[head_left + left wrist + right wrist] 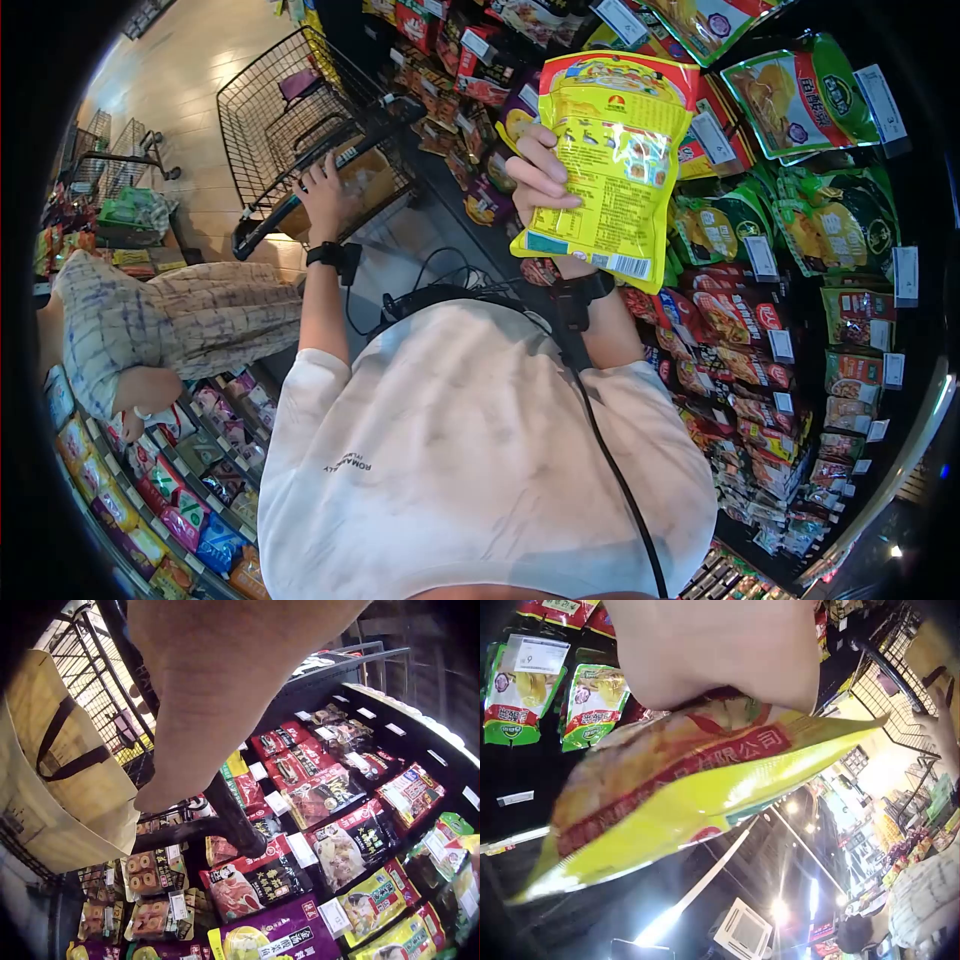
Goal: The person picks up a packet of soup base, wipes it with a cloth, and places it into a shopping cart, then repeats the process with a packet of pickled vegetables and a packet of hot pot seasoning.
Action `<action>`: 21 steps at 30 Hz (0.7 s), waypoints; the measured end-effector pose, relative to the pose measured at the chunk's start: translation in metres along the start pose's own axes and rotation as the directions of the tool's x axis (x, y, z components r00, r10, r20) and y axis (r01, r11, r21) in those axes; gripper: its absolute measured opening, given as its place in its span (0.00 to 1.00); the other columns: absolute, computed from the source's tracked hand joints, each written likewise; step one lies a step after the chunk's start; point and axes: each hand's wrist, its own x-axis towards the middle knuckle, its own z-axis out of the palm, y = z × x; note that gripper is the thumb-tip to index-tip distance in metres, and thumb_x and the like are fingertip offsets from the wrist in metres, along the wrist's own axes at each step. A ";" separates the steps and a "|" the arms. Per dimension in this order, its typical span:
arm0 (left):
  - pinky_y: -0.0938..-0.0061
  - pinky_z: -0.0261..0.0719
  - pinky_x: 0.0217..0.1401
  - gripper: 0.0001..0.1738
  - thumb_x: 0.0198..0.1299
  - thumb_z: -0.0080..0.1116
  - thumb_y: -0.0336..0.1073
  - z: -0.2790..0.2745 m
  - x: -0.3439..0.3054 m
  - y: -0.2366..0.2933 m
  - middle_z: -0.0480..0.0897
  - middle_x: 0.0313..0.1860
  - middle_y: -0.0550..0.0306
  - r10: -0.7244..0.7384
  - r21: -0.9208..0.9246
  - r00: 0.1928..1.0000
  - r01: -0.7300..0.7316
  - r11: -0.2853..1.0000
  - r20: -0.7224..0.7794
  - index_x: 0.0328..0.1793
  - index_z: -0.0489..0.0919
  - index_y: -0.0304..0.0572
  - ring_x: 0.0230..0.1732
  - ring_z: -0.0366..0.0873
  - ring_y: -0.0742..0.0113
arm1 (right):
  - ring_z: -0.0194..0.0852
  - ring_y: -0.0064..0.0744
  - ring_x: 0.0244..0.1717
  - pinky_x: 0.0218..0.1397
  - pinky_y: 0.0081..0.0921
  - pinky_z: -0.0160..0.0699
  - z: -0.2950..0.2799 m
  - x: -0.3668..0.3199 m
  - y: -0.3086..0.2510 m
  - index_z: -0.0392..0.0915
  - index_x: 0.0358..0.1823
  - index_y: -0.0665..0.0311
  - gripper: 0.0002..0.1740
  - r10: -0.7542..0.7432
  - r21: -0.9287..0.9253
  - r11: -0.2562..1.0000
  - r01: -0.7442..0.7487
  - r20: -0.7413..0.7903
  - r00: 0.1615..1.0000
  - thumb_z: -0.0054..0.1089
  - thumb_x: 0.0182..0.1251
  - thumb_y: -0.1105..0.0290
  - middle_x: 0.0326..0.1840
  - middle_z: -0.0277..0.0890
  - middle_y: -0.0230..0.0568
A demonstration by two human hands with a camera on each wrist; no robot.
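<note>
A yellow printed packet (pixel 620 165) with a red top edge is held up by the right hand (pixel 545 180), whose fingers curl over its left edge. In the right wrist view the packet (pixel 697 780) lies slantwise below the hand (pixel 720 652); the fingertips are hidden there. The left hand (pixel 322 198) rests on the dark handle (pixel 345 150) of a black wire shopping cart (pixel 262 105). Its fingers lie over the bar. The left wrist view shows that hand (pixel 217 690) large and close, above the handle's end (pixel 240 829).
Shelves of hanging packets with price tags, among them green packets (pixel 835 220), line the right side. A beige bag (pixel 67 772) is in the cart. At the left a person in a patterned garment (pixel 170 315) stands beside a shelf of colourful packs (pixel 180 510).
</note>
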 end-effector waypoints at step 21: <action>0.32 0.54 0.71 0.58 0.49 0.74 0.58 -0.001 0.004 0.002 0.68 0.70 0.41 -0.002 0.086 0.996 -0.006 0.996 0.084 0.82 0.57 0.48 0.72 0.65 0.38 | 0.72 0.40 0.32 0.18 0.17 0.80 0.035 -0.021 -0.016 0.60 0.42 0.66 0.12 0.040 -0.301 0.954 0.016 0.178 0.983 0.47 0.81 0.66 0.28 0.71 0.49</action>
